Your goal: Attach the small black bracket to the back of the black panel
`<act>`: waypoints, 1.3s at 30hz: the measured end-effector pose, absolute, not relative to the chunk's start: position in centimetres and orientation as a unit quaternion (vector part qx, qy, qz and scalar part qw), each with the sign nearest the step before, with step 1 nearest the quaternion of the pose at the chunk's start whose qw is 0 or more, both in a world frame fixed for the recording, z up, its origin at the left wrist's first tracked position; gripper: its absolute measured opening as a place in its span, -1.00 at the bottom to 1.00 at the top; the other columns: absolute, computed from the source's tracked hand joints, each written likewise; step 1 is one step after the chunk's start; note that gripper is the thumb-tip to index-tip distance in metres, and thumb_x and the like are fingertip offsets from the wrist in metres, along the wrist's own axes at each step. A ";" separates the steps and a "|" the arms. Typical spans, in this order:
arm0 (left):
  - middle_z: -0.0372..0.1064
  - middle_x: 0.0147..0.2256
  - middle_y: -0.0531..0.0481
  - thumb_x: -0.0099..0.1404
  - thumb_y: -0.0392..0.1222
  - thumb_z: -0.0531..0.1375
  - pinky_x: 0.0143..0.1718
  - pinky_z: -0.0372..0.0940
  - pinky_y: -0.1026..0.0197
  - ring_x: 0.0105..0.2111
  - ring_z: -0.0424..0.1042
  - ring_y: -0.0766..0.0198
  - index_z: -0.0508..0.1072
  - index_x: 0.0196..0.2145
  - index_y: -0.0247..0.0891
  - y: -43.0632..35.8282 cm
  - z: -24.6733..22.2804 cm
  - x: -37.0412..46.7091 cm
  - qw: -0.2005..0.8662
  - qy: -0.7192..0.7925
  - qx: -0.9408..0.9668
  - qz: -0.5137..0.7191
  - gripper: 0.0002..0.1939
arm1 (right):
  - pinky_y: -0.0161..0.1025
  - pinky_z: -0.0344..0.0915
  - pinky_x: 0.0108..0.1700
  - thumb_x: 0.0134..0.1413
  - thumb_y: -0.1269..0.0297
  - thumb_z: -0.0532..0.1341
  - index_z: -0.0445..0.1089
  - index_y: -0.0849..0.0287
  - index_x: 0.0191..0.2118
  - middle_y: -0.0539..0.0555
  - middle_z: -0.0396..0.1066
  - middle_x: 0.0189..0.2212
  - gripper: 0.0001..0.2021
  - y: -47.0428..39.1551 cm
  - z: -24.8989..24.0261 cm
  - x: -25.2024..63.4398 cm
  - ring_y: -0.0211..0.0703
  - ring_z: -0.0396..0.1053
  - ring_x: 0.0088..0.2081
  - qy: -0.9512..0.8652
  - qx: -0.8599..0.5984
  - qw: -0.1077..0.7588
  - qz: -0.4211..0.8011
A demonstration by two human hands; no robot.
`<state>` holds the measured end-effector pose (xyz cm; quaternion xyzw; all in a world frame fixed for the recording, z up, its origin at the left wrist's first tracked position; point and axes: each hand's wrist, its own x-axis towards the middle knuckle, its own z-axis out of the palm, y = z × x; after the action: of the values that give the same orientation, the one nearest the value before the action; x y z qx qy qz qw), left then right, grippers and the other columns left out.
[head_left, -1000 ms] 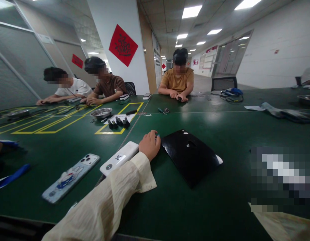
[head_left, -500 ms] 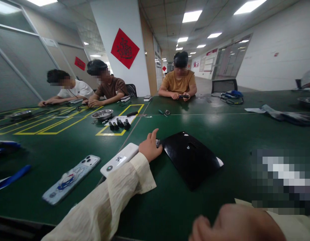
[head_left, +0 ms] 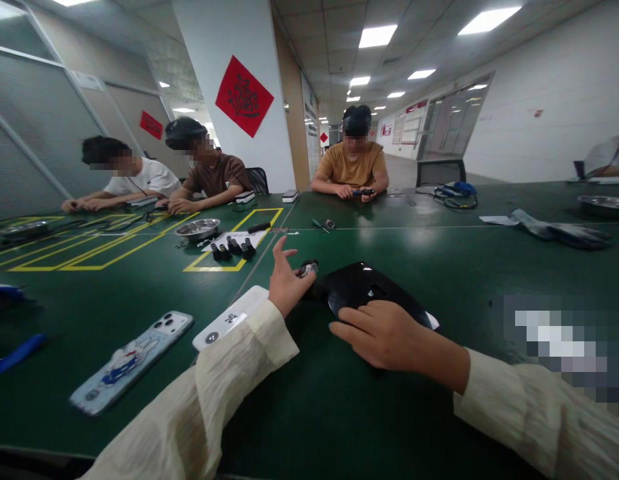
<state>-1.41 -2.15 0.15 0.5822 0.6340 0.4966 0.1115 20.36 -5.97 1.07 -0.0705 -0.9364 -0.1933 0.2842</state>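
My left hand [head_left: 285,281] is over the table beside the white phone [head_left: 229,319]. It holds a small dark and silver part [head_left: 309,268] at the thumb, with the index finger raised; the exact kind of part is unclear. My right hand [head_left: 389,337] lies over the near side of a glossy black curved panel [head_left: 357,283] and hides much of it. Its fingers are curled close together and point left. A tiny blue spot shows at a fingertip, but what the fingers hold, if anything, is hidden. A phone in a cartoon case [head_left: 134,363] lies left of the white phone.
Several short black cylindrical parts [head_left: 233,247] stand near a metal bowl [head_left: 198,229]. Pliers [head_left: 319,225] lie farther back. Grey gloves [head_left: 559,230] are at the right, near a blurred patch. Several people sit around the green table [head_left: 369,427].
My right hand has come up from the lower edge to the black panel. My left hand has tilted up, its index finger lifted, and the small part has risen with it.
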 end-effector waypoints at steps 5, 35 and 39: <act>0.11 0.10 -0.19 0.06 -0.14 0.24 -0.44 0.34 0.28 -0.28 0.43 0.26 -0.14 0.12 -0.02 -2.2 -0.7 0.0 0.351 0.539 0.509 0.572 -0.21 | -0.23 0.16 -0.38 0.22 0.43 -0.01 0.24 0.15 0.06 0.15 0.30 -0.06 -0.68 -5.6 1.0 19.3 -0.18 0.29 -0.30 -0.915 -0.149 0.291 -0.235; 0.13 -0.34 0.12 0.17 -0.19 0.06 -0.62 0.17 0.39 -0.61 0.36 0.48 0.16 -0.21 -0.20 -3.0 -2.8 2.3 0.391 0.485 0.504 0.598 -0.79 | -0.18 0.29 -0.28 0.08 0.26 0.11 0.47 0.24 -0.18 0.13 0.31 -0.37 -0.72 2.1 1.4 23.5 -0.15 0.31 -0.37 -0.798 -0.420 0.432 0.003; 0.14 -0.35 0.13 0.17 -0.18 0.05 -0.64 0.15 0.40 -0.64 0.33 0.50 0.15 -0.21 -0.19 -3.2 -2.8 2.3 0.376 0.483 0.523 0.592 -0.79 | -0.17 0.29 -0.25 0.06 0.26 0.10 0.46 0.20 -0.14 0.12 0.29 -0.36 -0.71 1.1 1.6 22.9 -0.14 0.31 -0.35 -0.810 -0.403 0.426 0.002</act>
<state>2.30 -3.17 -2.75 0.5234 0.4834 0.5924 0.3762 22.94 1.09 1.58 -0.4032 -0.8101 0.0020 0.4256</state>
